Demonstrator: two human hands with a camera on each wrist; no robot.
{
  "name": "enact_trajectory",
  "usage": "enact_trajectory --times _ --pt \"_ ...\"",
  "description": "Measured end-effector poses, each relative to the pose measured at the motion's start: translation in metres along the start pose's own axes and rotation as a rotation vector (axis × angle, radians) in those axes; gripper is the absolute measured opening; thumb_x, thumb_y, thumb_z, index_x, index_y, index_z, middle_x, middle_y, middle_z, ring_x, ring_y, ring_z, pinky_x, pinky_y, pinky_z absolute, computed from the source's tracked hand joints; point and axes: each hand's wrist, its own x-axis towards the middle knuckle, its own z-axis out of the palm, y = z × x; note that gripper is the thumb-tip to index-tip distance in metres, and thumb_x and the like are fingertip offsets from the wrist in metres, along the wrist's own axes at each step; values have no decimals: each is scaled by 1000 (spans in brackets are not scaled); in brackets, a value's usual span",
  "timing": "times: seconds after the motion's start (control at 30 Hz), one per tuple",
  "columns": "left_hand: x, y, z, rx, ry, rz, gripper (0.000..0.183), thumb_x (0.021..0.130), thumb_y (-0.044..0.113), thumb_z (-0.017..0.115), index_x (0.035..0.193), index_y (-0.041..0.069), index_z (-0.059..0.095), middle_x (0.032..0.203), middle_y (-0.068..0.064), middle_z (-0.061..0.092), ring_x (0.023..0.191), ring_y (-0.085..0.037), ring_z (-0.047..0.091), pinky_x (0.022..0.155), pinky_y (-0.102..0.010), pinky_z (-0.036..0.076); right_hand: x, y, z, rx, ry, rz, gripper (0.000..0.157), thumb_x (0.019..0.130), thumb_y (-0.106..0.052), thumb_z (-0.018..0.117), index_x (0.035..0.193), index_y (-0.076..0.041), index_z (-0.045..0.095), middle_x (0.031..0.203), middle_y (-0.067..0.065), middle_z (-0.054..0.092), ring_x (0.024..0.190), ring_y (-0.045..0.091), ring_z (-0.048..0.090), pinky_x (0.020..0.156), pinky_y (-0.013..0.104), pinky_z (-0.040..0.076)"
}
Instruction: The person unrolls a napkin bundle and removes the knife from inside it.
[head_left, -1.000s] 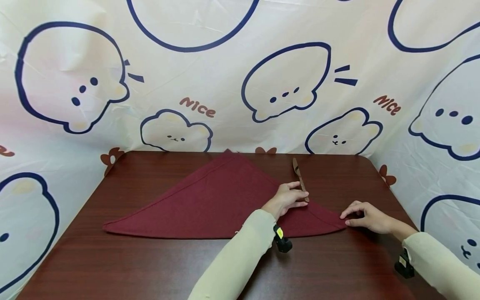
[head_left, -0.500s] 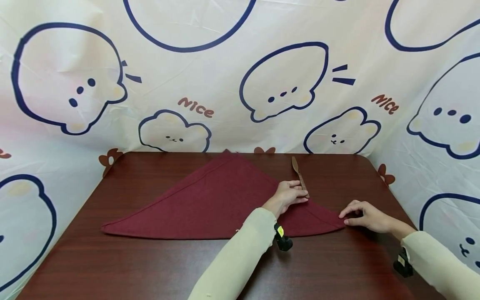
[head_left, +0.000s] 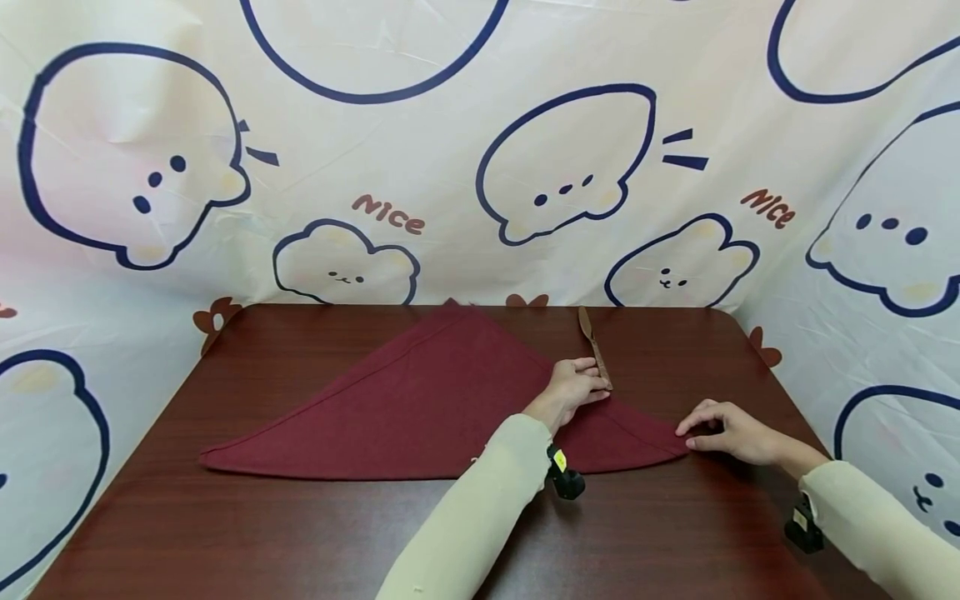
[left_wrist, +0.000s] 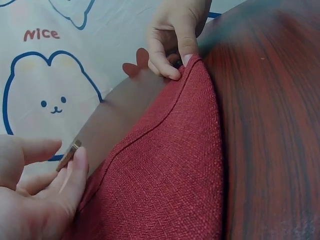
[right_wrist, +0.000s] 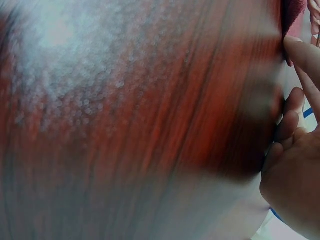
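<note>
A dark red cloth napkin (head_left: 442,400), folded into a triangle, lies on the brown table with its long edge towards me. My left hand (head_left: 572,390) reaches over the napkin's right part and holds a brown table knife (head_left: 587,329) by its near end, the blade pointing to the far edge. In the left wrist view the knife's end (left_wrist: 69,155) shows between the fingers. At the napkin's right corner, my right hand (head_left: 735,432) pinches the cloth between thumb and fingertips. The right wrist view catches only a sliver of napkin (right_wrist: 295,17) beside the right hand (right_wrist: 295,145).
The brown wood-grain table (head_left: 300,533) carries the napkin. Behind and beside it hangs a pale curtain (head_left: 450,158) printed with cartoon animals. A black wrist camera (head_left: 566,477) sits under the left sleeve, another (head_left: 802,529) under the right.
The knife has slid slightly towards the far edge, and my left hand has shifted a little with it. My right hand stays at the napkin's corner. The view has drifted slightly.
</note>
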Motion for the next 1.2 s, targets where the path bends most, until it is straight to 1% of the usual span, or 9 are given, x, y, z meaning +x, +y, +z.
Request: enact_trajectory --times 0.13,0.23,0.43,0.67,0.9,1.0,1.1,1.2 --pt "-1 0 -1 1 -28 -5 56 95 -8 59 149 -6 43 148 -26 51 121 -33 66 95 -37 58 1 -1 0 1 8 -6 11 90 -10 74 101 -13 77 96 -3 66 89 4 53 72 24 40" --pt "-1 -2 -1 13 -44 -17 55 97 -2 61 149 -5 43 148 -24 52 126 -32 63 99 -38 56 1 -3 0 5 6 -3 11 91 -11 74 101 -12 77 96 -3 66 89 4 52 72 24 40" --pt "0 -3 0 48 -36 -35 49 98 9 65 143 -5 50 145 -20 56 136 -34 54 101 -39 55 0 -4 0 19 -7 7 11 91 -11 73 102 -11 77 97 -1 65 90 3 52 72 23 40" --pt "-3 1 4 46 -16 -59 39 98 15 66 133 -2 61 147 -17 55 138 -34 53 102 -37 54 0 -3 1 26 -7 -9 12 91 -9 73 102 -11 77 98 -2 65 90 3 53 72 23 40" --pt "-5 3 4 34 -19 -74 50 98 21 65 141 -1 54 151 -18 51 138 -32 52 105 -36 52 -1 -4 2 30 -5 12 12 91 -11 73 102 -11 77 98 -1 65 90 2 52 72 23 40" --pt "-5 4 4 37 -16 -76 50 98 22 65 142 1 55 150 -19 51 137 -31 54 106 -36 52 -1 -4 2 31 -5 16 12 91 -11 73 102 -11 77 97 -1 65 89 4 51 70 24 38" --pt "-4 5 3 46 -14 -75 50 99 23 64 143 3 54 151 -18 51 136 -30 54 107 -36 51 -1 -4 2 29 -9 18 12 91 -11 73 103 -10 77 98 -1 65 90 3 52 71 23 40" --pt "-4 8 2 55 -19 -65 52 99 23 63 146 4 52 154 -15 48 140 -31 50 109 -37 49 -1 -4 1 29 -8 19 12 91 -11 74 103 -10 77 98 -1 65 90 3 53 72 23 41"
